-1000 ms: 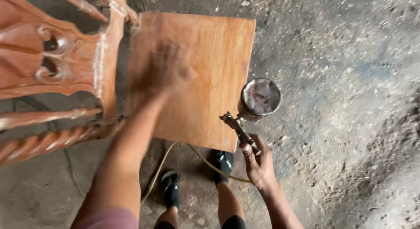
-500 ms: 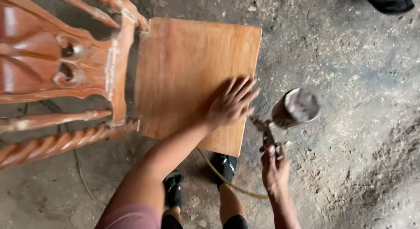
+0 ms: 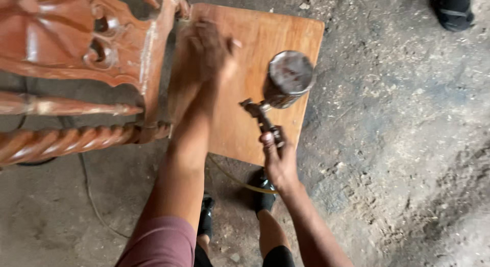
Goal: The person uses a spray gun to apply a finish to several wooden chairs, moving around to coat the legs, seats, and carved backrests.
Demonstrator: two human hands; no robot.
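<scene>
Head view: dusty concrete floor; left hand, blurred, fingers' state unclear, rests on a wooden seat board; right hand grips a spray gun beside carved chair.

Orange-brown wooden board, glossy reddish carved chair, stained grey spray-gun cup

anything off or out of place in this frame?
Nothing damaged or spilled. The left hand is motion-blurred on the wooden seat board; the right hand holds a spray gun above it. Sawdust covers the floor, and another person's shoe shows at the top right.
</scene>
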